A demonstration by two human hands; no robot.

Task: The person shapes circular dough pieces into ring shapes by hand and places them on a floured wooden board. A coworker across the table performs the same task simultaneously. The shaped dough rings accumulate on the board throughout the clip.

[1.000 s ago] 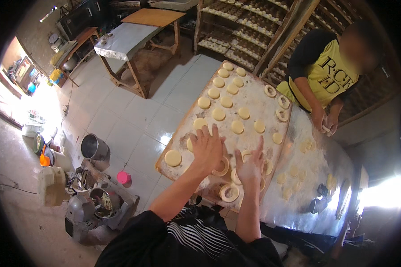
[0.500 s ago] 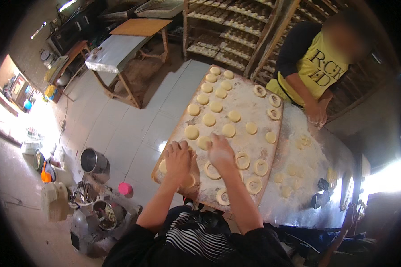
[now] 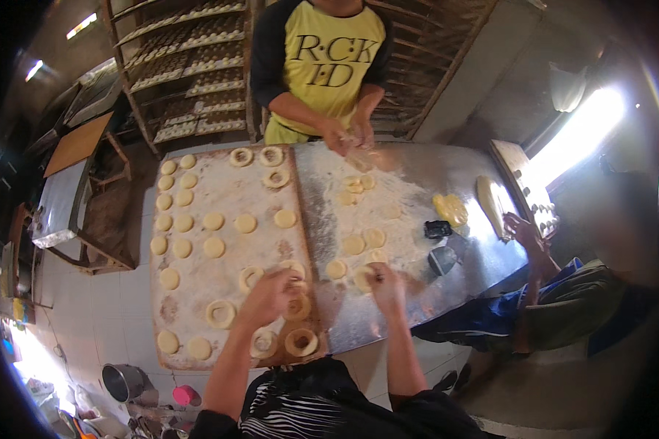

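My right hand [image 3: 388, 290] is over the floured metal table, its fingertips closed at the edge of a pale dough round [image 3: 362, 279]. My left hand [image 3: 269, 294] hovers above the right part of a floured wooden board [image 3: 220, 282], its fingers curled and smeared by motion. Just beyond those fingers lies a dough ring [image 3: 293, 268], partly covered by them. Whether the left fingers hold anything is hidden. Around that hand are several more rings, among them one dough ring [image 3: 220, 314]. Flat dough rounds [image 3: 214, 247] lie in rows on the board's left side.
Across the metal table [image 3: 329, 318], a person in a yellow shirt [image 3: 334, 47] works with both hands over flour. Another person's hand [image 3: 523, 233] is at the right, by a long dough roll [image 3: 492, 207]. A grey scraper-like piece [image 3: 442, 260] and yellow dough [image 3: 449, 210] lie between.
My view has swung to the right. My right hand has gone from the board to the dough on the metal table. My left hand has moved from the board's left rounds to its right rings.
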